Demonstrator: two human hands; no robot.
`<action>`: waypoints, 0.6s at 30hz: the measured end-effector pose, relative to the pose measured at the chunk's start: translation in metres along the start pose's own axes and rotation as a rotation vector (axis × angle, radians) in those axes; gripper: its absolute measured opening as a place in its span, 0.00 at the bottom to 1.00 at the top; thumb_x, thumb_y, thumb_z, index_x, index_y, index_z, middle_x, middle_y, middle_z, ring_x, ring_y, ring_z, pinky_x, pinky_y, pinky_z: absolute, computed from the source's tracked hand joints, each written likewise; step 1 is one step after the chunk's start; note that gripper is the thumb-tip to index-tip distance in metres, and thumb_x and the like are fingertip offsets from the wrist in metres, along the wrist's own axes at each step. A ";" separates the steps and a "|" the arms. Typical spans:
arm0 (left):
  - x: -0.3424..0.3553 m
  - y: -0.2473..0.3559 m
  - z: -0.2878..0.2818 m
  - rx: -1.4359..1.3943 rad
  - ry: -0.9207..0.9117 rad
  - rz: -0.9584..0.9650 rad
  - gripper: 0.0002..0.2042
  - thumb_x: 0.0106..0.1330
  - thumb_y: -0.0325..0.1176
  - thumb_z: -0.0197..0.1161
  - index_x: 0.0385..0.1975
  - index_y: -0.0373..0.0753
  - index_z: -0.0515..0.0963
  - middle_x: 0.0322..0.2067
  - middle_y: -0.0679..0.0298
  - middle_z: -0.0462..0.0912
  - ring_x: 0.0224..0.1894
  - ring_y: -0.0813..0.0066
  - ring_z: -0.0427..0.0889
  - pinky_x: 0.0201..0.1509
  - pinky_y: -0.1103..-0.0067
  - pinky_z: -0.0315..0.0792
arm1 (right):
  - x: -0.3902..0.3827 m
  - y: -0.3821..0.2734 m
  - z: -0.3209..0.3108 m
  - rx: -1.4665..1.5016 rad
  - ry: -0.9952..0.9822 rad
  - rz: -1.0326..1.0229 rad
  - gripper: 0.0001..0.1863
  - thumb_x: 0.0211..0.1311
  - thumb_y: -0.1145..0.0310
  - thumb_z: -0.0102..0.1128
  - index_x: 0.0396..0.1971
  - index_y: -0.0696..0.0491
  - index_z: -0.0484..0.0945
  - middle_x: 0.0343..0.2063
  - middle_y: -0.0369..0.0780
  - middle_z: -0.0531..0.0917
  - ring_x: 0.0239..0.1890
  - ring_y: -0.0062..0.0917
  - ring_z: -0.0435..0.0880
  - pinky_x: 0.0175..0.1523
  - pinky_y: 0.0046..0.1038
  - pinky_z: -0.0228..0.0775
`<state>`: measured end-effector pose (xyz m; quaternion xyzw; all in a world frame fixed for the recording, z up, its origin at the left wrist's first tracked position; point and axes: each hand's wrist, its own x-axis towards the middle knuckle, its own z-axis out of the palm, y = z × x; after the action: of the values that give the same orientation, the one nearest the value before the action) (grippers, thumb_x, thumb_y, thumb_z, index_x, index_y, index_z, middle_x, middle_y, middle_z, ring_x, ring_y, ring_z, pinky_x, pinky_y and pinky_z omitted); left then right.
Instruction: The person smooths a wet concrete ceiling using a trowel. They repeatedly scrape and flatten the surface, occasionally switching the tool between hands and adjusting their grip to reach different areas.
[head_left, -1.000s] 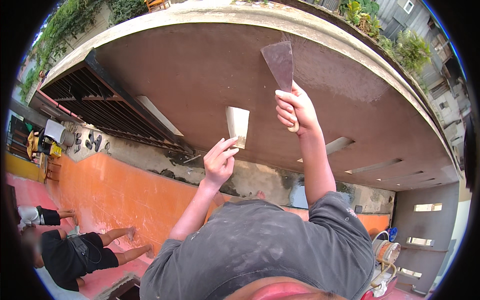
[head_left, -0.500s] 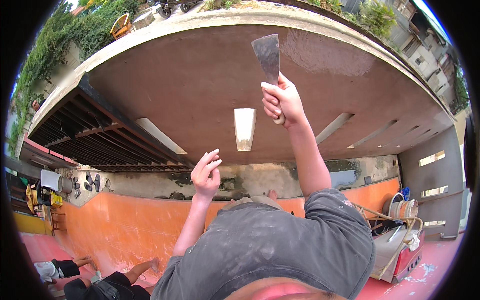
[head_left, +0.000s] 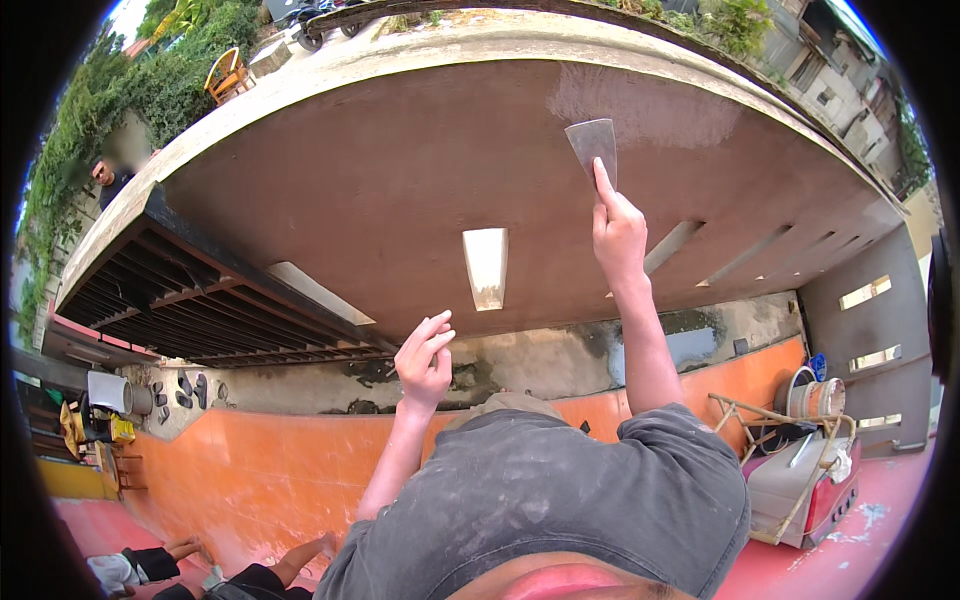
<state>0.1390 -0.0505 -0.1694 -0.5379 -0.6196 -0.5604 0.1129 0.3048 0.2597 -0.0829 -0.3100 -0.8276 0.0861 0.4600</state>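
My right hand (head_left: 619, 235) is wrapped round the handle of a putty knife (head_left: 596, 143), its index finger stretched along the wide, flat metal blade. The blade points up in front of the brown wall (head_left: 370, 170); whether its edge touches the surface I cannot tell. Just above it, a lighter, streaky patch (head_left: 655, 105) covers part of the wall near the top edge. My left hand (head_left: 425, 365) is raised below the middle slot of the wall, fingers loosely stretched and holding nothing.
A dark metal grille (head_left: 150, 290) stands at the left. Carts and buckets (head_left: 812, 398) sit at the right on the pink floor. Orange tiled ledge (head_left: 270, 440) runs below me. One person (head_left: 112, 180) is beyond the wall; other people's legs (head_left: 300, 555) show lower left.
My right hand has lowered and shifted right with the putty knife, its index finger now extended on the blade. My left hand moved slightly right. A person beyond the wall shows more fully.
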 end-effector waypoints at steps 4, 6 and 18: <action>0.006 -0.003 0.004 0.047 -0.026 -0.012 0.13 0.56 0.11 0.61 0.38 0.33 0.83 0.50 0.52 0.90 0.44 0.59 0.92 0.54 0.67 0.85 | 0.022 0.029 -0.005 -0.254 -0.055 -0.116 0.44 0.62 0.81 0.60 0.76 0.26 0.69 0.22 0.40 0.73 0.21 0.35 0.79 0.27 0.40 0.77; 0.006 -0.007 0.006 0.043 -0.041 -0.033 0.13 0.60 0.09 0.58 0.39 0.31 0.82 0.51 0.49 0.89 0.44 0.58 0.92 0.51 0.70 0.86 | 0.044 0.023 -0.013 -0.298 -0.057 -0.194 0.45 0.61 0.80 0.61 0.76 0.25 0.68 0.22 0.39 0.73 0.19 0.35 0.79 0.24 0.39 0.76; 0.026 -0.002 0.056 -0.025 -0.080 -0.089 0.13 0.60 0.10 0.59 0.41 0.31 0.83 0.51 0.49 0.89 0.44 0.58 0.92 0.49 0.70 0.86 | 0.044 -0.057 0.026 0.495 -0.239 -0.303 0.41 0.62 0.82 0.59 0.76 0.39 0.70 0.24 0.41 0.81 0.22 0.33 0.82 0.31 0.35 0.78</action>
<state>0.1529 0.0096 -0.1702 -0.5332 -0.6399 -0.5505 0.0564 0.2417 0.2443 -0.0419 -0.0494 -0.8665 0.2511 0.4286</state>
